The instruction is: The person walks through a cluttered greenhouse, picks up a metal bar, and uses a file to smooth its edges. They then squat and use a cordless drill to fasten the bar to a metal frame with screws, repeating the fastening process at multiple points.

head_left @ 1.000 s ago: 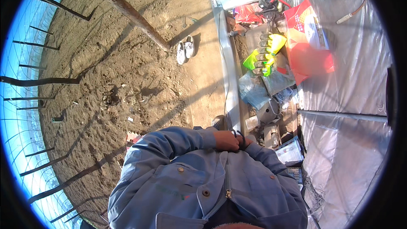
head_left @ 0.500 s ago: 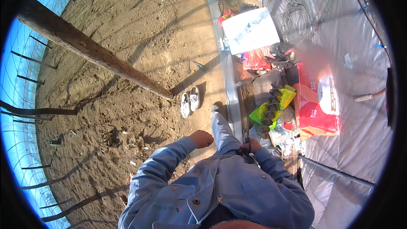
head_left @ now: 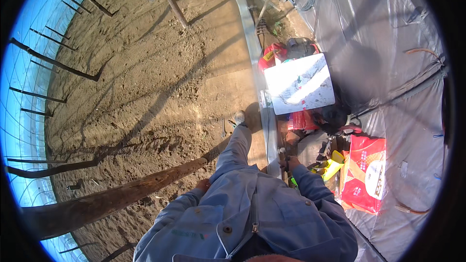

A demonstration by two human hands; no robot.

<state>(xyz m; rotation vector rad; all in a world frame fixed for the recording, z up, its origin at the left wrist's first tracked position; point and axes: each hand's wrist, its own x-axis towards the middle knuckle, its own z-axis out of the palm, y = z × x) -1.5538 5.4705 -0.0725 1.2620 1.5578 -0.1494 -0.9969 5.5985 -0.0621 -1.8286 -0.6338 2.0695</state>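
My right hand (head_left: pixel 292 163) is in front of my right hip, its fingers closed round something dark that I cannot make out. Just beyond it lies a yellow and green bag (head_left: pixel 334 166), partly covered by my sleeve. On the other side, my left hand (head_left: pixel 203 185) hangs low beside my thigh. Its fingers are mostly hidden, and nothing shows in it. One leg is stretched forward, with the shoe (head_left: pixel 239 117) on the dirt path.
A slanting wooden post (head_left: pixel 141 188) stands close on my left. Along the right are a white board (head_left: pixel 303 87), a red sack (head_left: pixel 363 177) and grey plastic sheeting (head_left: pixel 412 131). A long-handled fork (head_left: pixel 262 25) lies farther ahead.
I have moved forward along the path; the board, sacks and post are now nearer. My left hand has swung back to my thigh. The pair of white shoes is out of sight.
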